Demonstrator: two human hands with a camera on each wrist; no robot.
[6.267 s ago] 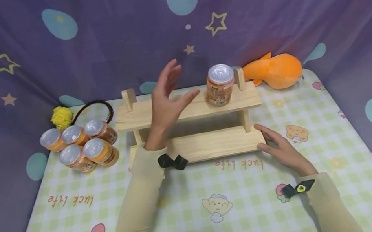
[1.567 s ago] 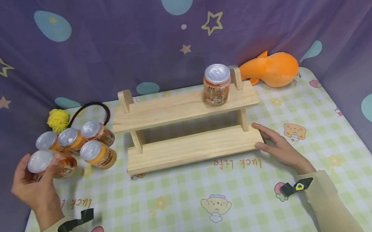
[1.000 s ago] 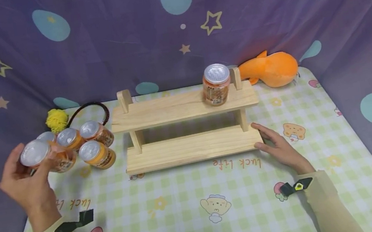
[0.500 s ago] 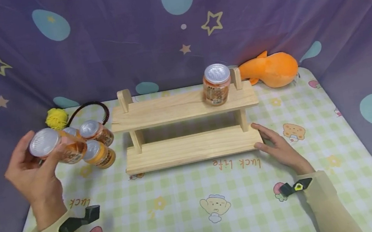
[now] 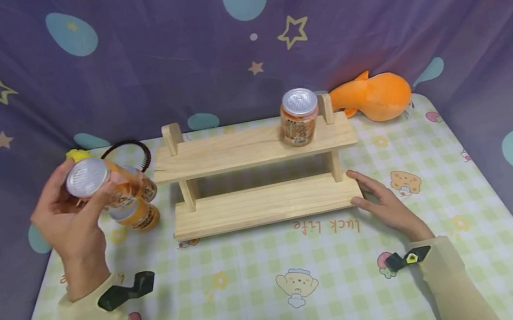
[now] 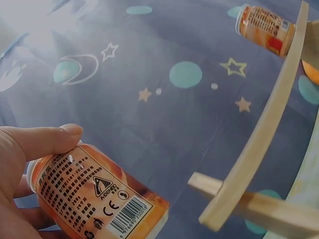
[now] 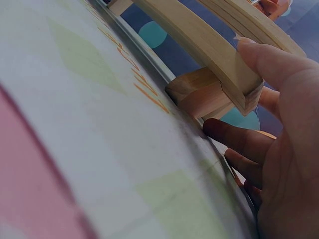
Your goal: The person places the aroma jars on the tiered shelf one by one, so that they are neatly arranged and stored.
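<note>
Head view: left hand (image 5: 66, 225) grips a jar (image 5: 87, 177) near other jars (image 5: 143, 215), likely a carrying step.
Left wrist: fingers curl round it; the next move calls for steadiness. Right wrist: right hand (image 7: 294, 159) touches the rack (image 7: 214, 55); cannot tell whether gripping.

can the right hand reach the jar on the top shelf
Probably yes: the right hand touches the right end of the lower board, and the jar stands toward that side of the top board with nothing in front.

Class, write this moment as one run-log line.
left hand: grips jar; right hand: holds lower shelf; upper shelf: bears second jar; other jars: left of shelves
</note>
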